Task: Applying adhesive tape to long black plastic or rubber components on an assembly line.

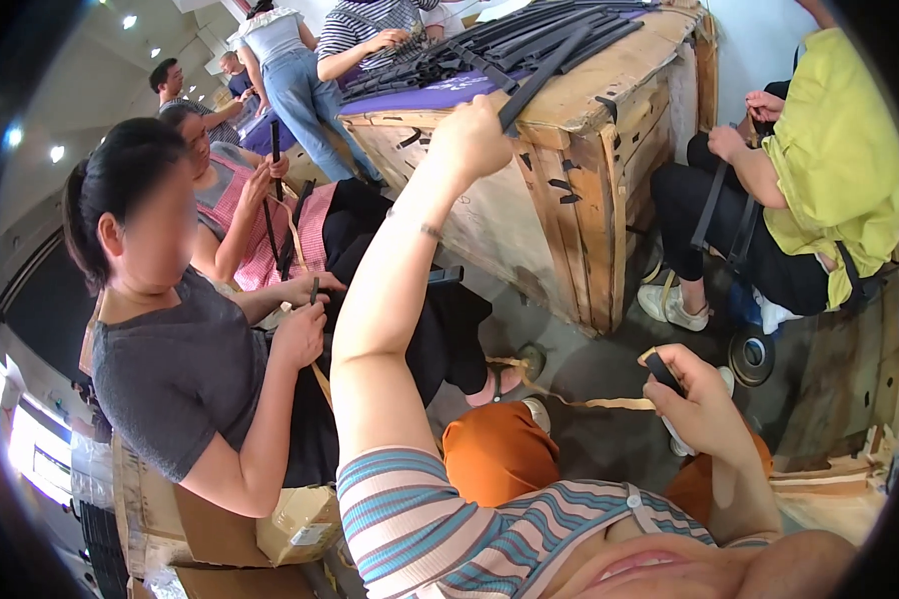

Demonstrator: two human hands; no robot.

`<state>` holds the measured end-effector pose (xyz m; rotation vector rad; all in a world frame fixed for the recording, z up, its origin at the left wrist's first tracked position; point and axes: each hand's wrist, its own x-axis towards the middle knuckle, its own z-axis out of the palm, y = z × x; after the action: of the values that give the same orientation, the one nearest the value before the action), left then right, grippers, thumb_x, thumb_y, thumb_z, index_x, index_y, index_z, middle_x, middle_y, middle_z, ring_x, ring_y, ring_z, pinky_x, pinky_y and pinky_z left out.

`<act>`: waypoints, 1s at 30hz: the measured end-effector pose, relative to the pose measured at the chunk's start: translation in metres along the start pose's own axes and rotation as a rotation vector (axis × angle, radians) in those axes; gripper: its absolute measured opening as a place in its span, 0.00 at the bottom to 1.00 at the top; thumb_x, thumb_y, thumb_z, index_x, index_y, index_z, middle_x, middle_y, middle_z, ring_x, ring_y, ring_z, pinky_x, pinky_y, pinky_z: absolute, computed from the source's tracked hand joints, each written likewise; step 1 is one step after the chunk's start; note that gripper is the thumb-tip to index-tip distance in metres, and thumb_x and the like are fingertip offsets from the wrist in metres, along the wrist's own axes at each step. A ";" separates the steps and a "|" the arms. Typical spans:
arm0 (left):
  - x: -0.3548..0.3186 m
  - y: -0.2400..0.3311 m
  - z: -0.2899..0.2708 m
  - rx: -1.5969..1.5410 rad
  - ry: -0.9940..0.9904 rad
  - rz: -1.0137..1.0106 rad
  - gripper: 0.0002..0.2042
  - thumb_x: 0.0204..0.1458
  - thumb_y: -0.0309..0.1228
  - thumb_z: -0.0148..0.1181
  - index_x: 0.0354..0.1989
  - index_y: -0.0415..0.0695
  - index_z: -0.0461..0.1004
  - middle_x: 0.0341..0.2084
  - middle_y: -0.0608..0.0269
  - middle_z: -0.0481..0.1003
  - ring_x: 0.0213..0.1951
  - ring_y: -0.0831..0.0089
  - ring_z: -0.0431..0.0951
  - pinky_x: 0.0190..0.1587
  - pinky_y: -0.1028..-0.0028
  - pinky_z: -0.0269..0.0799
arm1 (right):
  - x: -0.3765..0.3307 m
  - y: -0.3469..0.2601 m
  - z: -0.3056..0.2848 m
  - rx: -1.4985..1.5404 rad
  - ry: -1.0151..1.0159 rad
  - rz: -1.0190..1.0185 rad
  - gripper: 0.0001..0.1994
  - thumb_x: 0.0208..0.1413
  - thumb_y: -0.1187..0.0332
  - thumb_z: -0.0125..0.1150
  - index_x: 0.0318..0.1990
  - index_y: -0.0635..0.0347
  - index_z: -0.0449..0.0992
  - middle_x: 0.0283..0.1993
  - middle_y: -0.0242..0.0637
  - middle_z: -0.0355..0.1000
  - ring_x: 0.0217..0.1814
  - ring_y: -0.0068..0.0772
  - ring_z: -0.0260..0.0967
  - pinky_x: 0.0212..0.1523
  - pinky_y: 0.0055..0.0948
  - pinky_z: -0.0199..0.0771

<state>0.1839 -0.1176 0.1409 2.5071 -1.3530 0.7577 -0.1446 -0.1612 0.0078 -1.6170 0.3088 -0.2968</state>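
Observation:
My left hand (474, 140) reaches far forward over the near edge of a wooden crate (489, 225). Its fingers are closed around the lower end of a flat black strip (546, 80), which slants up across a heap of similar black strips (449, 70). Lower and to the right, my right hand (704, 399) pinches a short black piece (661, 370) between thumb and fingers. A narrow tan tape (604, 404) trails left from this hand, hanging over the floor above my orange-clad knee. Most of whatever lies inside the right palm is hidden.
A person in a dark grey shirt (185, 369) sits close on my left, working a small dark strip. Another in a yellow-green top (834, 170) sits at right with black strips. A tape roll (751, 356) lies on the floor. Cardboard boxes (295, 524) stand at lower left.

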 end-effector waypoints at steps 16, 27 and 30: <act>-0.066 -0.009 0.029 -0.949 -0.044 -0.457 0.08 0.37 0.29 0.58 0.23 0.38 0.69 0.11 0.66 0.66 0.12 0.79 0.63 0.13 0.77 0.56 | 0.018 0.018 0.022 -0.020 -0.023 0.015 0.08 0.52 0.76 0.51 0.40 0.63 0.67 0.26 0.25 0.63 0.26 0.13 0.58 0.26 0.15 0.59; -0.172 0.061 0.022 -2.163 -0.330 -0.099 0.12 0.53 0.39 0.52 0.29 0.44 0.63 0.14 0.65 0.62 0.14 0.76 0.60 0.17 0.78 0.54 | 0.023 0.021 0.018 -0.076 0.069 -0.138 0.06 0.58 0.72 0.43 0.38 0.62 0.67 0.23 0.28 0.66 0.21 0.15 0.61 0.22 0.16 0.62; -0.173 0.062 0.034 -2.049 -0.297 0.004 0.09 0.52 0.35 0.53 0.34 0.44 0.65 0.15 0.63 0.65 0.16 0.75 0.63 0.19 0.77 0.57 | 0.022 0.018 0.000 0.005 0.090 -0.209 0.08 0.59 0.68 0.43 0.36 0.61 0.66 0.24 0.27 0.66 0.21 0.14 0.60 0.22 0.14 0.61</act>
<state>0.0663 -0.0406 0.0169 0.8433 -1.0291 -0.8033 -0.1249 -0.1705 -0.0102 -1.6356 0.2074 -0.5301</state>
